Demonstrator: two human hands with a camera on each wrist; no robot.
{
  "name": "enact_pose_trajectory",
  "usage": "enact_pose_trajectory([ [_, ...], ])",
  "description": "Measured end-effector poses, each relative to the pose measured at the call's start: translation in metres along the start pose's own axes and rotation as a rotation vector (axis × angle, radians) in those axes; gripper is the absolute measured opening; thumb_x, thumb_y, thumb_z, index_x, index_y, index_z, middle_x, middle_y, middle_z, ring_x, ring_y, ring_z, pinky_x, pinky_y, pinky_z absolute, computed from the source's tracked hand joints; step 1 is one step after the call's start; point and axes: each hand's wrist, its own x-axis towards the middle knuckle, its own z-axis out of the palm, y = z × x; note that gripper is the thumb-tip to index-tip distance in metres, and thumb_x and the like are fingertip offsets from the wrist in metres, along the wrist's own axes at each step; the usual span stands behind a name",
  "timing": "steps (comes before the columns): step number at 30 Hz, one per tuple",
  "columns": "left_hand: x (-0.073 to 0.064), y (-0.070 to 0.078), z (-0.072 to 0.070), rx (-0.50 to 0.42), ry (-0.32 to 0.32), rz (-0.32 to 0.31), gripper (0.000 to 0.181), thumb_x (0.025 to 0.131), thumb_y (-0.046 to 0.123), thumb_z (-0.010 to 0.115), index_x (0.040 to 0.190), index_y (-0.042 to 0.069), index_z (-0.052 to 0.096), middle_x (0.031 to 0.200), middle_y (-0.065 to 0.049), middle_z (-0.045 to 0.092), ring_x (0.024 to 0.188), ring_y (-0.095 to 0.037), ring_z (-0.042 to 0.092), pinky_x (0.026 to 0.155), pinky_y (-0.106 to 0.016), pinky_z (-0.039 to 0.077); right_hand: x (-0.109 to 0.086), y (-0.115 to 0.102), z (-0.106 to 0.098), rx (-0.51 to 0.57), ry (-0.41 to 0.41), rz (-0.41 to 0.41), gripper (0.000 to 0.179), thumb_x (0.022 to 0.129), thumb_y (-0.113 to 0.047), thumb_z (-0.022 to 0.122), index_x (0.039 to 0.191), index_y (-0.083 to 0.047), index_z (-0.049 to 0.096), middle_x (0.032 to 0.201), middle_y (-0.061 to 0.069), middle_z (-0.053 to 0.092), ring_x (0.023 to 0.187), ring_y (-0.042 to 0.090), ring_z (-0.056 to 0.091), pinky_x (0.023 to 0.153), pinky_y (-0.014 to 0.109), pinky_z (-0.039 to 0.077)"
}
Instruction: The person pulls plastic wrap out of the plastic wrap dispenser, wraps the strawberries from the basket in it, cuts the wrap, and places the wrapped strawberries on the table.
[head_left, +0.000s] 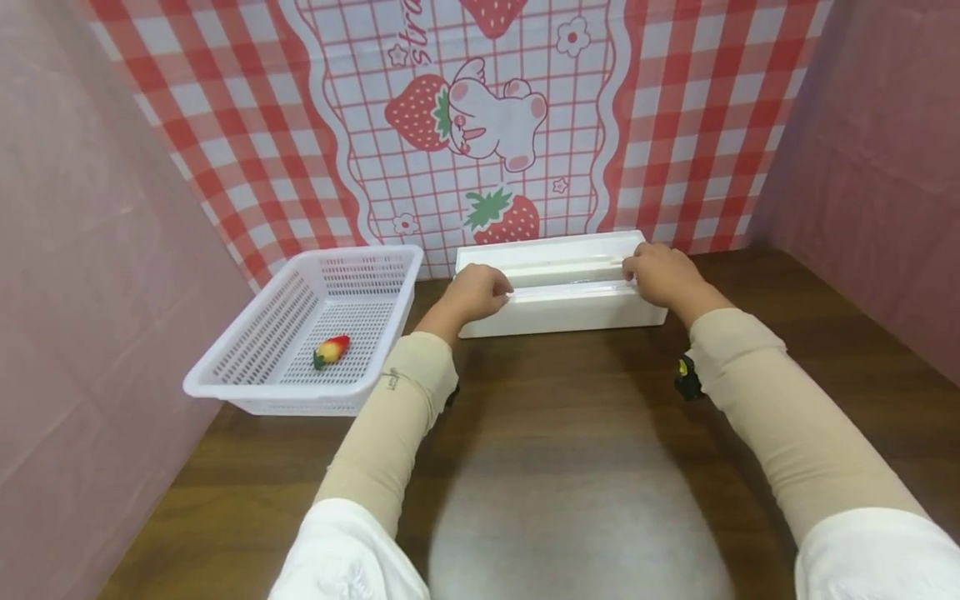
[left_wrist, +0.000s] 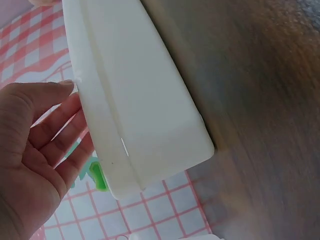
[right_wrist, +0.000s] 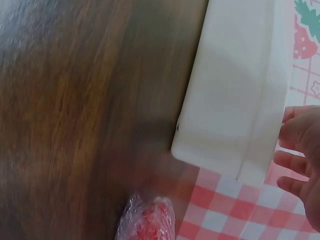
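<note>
A long white cling film dispenser (head_left: 562, 312) stands at the back of the table with its lid (head_left: 551, 248) raised. Clear film (head_left: 577, 289) shows faintly along its opening. At the opening's left part, my left hand (head_left: 477, 292) pinches the film edge between thumb and fingertips. My right hand (head_left: 663, 273) does the same near the right end. In the left wrist view the left thumb touches the box edge, and a green piece (left_wrist: 98, 176) sticks out by the end. The right fingertips in the right wrist view lie partly hidden behind the box.
A white plastic basket (head_left: 300, 389) on the left holds a red and yellow toy fruit or vegetable with a green end (head_left: 331, 352). Near the dispenser's right end lies a red thing wrapped in clear film (right_wrist: 148, 222). A checked strawberry cloth (head_left: 667, 108) hangs behind.
</note>
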Motion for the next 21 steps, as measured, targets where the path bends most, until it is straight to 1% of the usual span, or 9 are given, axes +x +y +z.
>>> enact_pose_trajectory([
  [3,0.001,-0.001,-0.002,-0.022,0.007,-0.029,0.018,0.089,0.010,0.066,0.105,0.006,0.074,0.099,-0.007,0.073,0.094,-0.021,0.066,0.086,-0.032,0.052,0.000,0.002,-0.001,-0.038,0.037,-0.002,0.008,0.080,0.003,0.063,0.086,-0.003,0.065,0.088,0.017,0.058,0.081,0.037,0.055,0.073,0.053,0.048],
  [6,0.002,-0.002,-0.003,-0.004,0.015,-0.050,0.019,0.088,0.008,0.066,0.105,0.008,0.074,0.099,-0.006,0.072,0.093,-0.020,0.065,0.084,-0.032,0.052,0.002,0.004,-0.001,-0.090,0.077,-0.004,0.002,0.081,0.001,0.061,0.081,-0.001,0.062,0.083,0.017,0.056,0.077,0.039,0.054,0.068,0.053,0.047],
  [8,0.004,-0.003,-0.003,0.014,0.029,-0.056,0.020,0.088,0.007,0.064,0.105,0.009,0.075,0.098,-0.006,0.072,0.092,-0.020,0.065,0.082,-0.032,0.053,0.002,0.005,-0.001,-0.114,0.102,-0.006,0.002,0.081,-0.001,0.061,0.080,0.001,0.062,0.080,0.017,0.055,0.076,0.040,0.054,0.065,0.054,0.047],
  [10,0.005,-0.004,-0.003,0.035,0.053,-0.053,0.022,0.088,0.005,0.062,0.104,0.010,0.076,0.098,-0.005,0.073,0.092,-0.019,0.065,0.082,-0.032,0.053,0.002,0.006,-0.001,-0.118,0.129,-0.005,0.007,0.082,-0.002,0.060,0.077,0.002,0.061,0.077,0.018,0.055,0.075,0.041,0.054,0.064,0.055,0.047],
  [12,0.006,-0.004,-0.002,0.052,0.076,-0.056,0.023,0.088,0.005,0.061,0.104,0.011,0.076,0.098,-0.004,0.073,0.091,-0.019,0.065,0.081,-0.032,0.053,0.001,0.007,-0.001,-0.096,0.148,-0.004,0.008,0.082,-0.002,0.060,0.075,0.002,0.059,0.073,0.017,0.055,0.071,0.040,0.054,0.063,0.055,0.048],
  [15,0.008,-0.004,-0.001,0.031,0.084,-0.069,0.019,0.090,0.012,0.065,0.106,0.010,0.075,0.099,-0.004,0.072,0.091,-0.019,0.065,0.082,-0.032,0.052,-0.001,0.008,0.000,-0.031,0.160,0.005,0.010,0.084,-0.003,0.061,0.075,0.000,0.056,0.067,0.015,0.056,0.065,0.037,0.054,0.062,0.054,0.048],
  [19,0.011,-0.002,0.004,-0.013,0.047,-0.083,0.027,0.091,0.028,0.069,0.110,0.009,0.073,0.102,-0.005,0.072,0.095,-0.019,0.064,0.085,-0.032,0.051,-0.002,0.008,0.002,0.040,0.158,0.038,0.006,0.086,-0.003,0.061,0.083,0.001,0.058,0.070,0.015,0.061,0.064,0.032,0.055,0.065,0.053,0.049],
  [21,0.014,0.000,0.007,-0.007,0.029,-0.084,0.027,0.091,0.030,0.068,0.108,0.010,0.074,0.103,-0.004,0.072,0.097,-0.018,0.064,0.087,-0.031,0.051,-0.003,0.007,0.002,0.052,0.159,0.055,0.005,0.087,-0.003,0.060,0.085,0.002,0.061,0.074,0.016,0.063,0.067,0.033,0.057,0.067,0.054,0.050],
])
